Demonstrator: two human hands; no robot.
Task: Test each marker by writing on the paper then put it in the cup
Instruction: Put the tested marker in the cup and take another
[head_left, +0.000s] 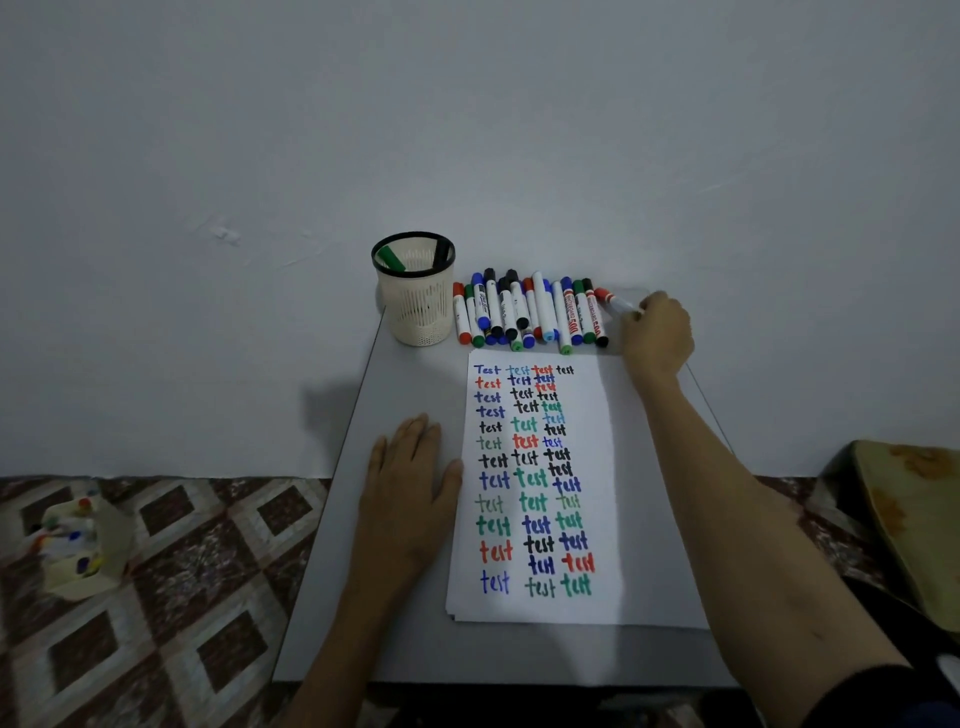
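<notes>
A white paper (623, 499) covered with the word "test" in several colours lies on the small grey table (395, 639). Behind it a row of several markers (530, 312) lies against the wall. My right hand (657, 332) pinches a red-capped marker (613, 300) at the right end of that row. A cream mesh cup (418, 306) with a black rim stands left of the row, with a green marker (390, 258) and a black one inside. My left hand (410, 478) rests flat on the table, touching the paper's left edge.
The table stands against a plain grey wall. On the patterned floor to the left lies a cream bag (78, 545) with coloured items. A yellowish cushion (909, 519) sits at the right edge.
</notes>
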